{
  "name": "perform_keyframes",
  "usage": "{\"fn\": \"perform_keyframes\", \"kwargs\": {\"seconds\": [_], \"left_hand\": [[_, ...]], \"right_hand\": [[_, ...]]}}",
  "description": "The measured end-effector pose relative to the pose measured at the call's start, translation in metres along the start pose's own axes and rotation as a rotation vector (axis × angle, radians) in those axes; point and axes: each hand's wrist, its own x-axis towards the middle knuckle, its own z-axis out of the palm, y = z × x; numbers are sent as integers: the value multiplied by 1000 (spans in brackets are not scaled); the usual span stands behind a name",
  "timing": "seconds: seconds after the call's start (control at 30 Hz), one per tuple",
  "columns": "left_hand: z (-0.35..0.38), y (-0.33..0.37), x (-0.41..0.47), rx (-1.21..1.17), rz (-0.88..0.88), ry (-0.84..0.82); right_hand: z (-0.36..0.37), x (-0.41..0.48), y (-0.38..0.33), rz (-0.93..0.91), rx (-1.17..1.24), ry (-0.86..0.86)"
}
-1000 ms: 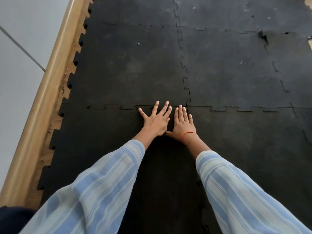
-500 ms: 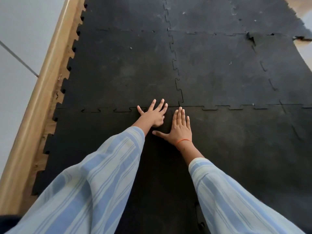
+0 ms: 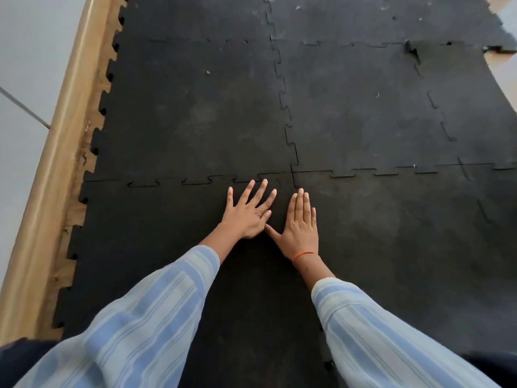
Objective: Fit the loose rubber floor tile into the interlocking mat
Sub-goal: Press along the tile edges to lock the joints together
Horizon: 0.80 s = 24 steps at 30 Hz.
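A black rubber tile (image 3: 156, 236) lies at the near left of the interlocking mat (image 3: 358, 107). Its far toothed edge meets the neighbouring tile along a seam (image 3: 195, 182) where thin gaps still show. My left hand (image 3: 250, 212) rests flat on the tile near its far right corner, fingers spread, fingertips close to the seam. My right hand (image 3: 300, 224), with an orange band at the wrist, lies flat beside it with the fingers together, just short of the point where the seams cross. Neither hand holds anything.
A wooden skirting board (image 3: 56, 169) and a pale wall (image 3: 25, 65) run along the left, with a strip of wood floor beside the mat's toothed edge. At the far right a mat tile's corner is lifted (image 3: 411, 50), and bare floor (image 3: 503, 63) shows.
Both hands have slid slightly back from the seam toward me. My right thumb now spreads out toward the left hand. The view has shifted a little to the left.
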Motion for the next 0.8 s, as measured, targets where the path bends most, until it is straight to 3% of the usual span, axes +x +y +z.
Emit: {"fn": "perform_keyframes", "kwargs": {"seconds": [0.17,0.27,0.33,0.43,0.57,0.67,0.8], "left_hand": [[-13,1,-1,-17,-1,-63],[-16,3,-3,-36,-8,-89],[-16,5,-3,-51,-12,-86],[-15,14,-2,-92,-38,-82],[-14,31,4,-145,-71,-62],[-11,36,9,-155,-97,-37],[-5,37,11,-134,-113,-16]], "right_hand": [[-4,8,9,-54,42,-49],[-15,14,21,-88,337,-17],[-20,15,27,-14,595,103],[-27,21,34,127,733,180],[-41,34,52,293,811,3],[-46,44,58,320,839,-127],[-51,48,55,391,799,-115]]}}
